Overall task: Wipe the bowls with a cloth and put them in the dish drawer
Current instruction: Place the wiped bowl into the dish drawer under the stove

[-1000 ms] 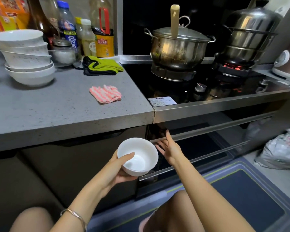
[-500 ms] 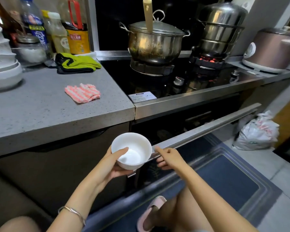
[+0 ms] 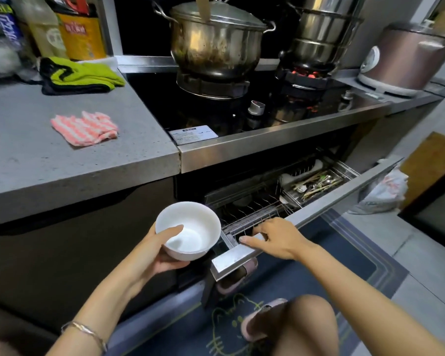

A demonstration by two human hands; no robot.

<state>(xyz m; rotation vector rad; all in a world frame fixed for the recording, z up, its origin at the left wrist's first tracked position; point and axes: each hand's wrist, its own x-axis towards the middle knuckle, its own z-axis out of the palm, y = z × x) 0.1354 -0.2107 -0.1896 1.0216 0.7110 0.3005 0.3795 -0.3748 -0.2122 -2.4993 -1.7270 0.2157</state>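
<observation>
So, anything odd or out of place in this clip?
Nothing damaged or spilled. One oddity: a wooden utensil handle pokes up beside the lid of the steel pot. The pink striped cloth lies crumpled on the grey counter.

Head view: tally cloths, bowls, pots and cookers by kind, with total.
Cloths: 2, the pink striped cloth and the green-black cloth on the counter
Bowls: 1, the white bowl in the left hand
Metal pots on the stove: 2, the lidded pot and the stacked steamer
Rice cookers: 1
Total: 6
</observation>
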